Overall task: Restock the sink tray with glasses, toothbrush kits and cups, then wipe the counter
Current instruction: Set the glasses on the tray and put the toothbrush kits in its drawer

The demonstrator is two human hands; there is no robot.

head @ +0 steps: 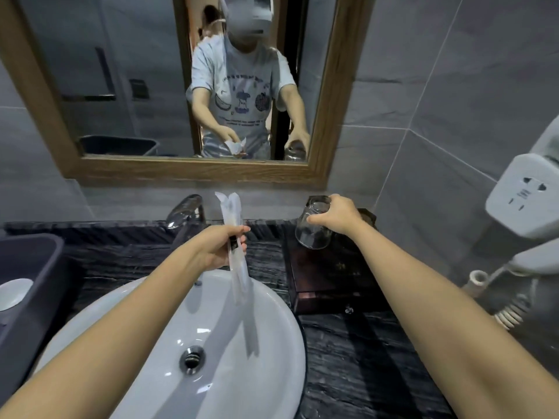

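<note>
Gripping glass (pixel 314 228) in right hand (pixel 340 214) | left hand (pixel 220 246) clutching toothbrush kits (pixel 236 249) | writing unreadable

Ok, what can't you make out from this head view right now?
- Tray: far end hidden behind the right hand and glass.
- Toothbrush kits: print blurred, count unclear under the left hand.
- Grey bin: cut off by the left edge.

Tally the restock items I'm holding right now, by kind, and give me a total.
Glasses: 1, tilted in the right hand, glass above the dark tray.
Toothbrush kits: 1 visible, in the left hand, wrapped kit over the basin.
Cups: 0.
Total: 2.
</note>
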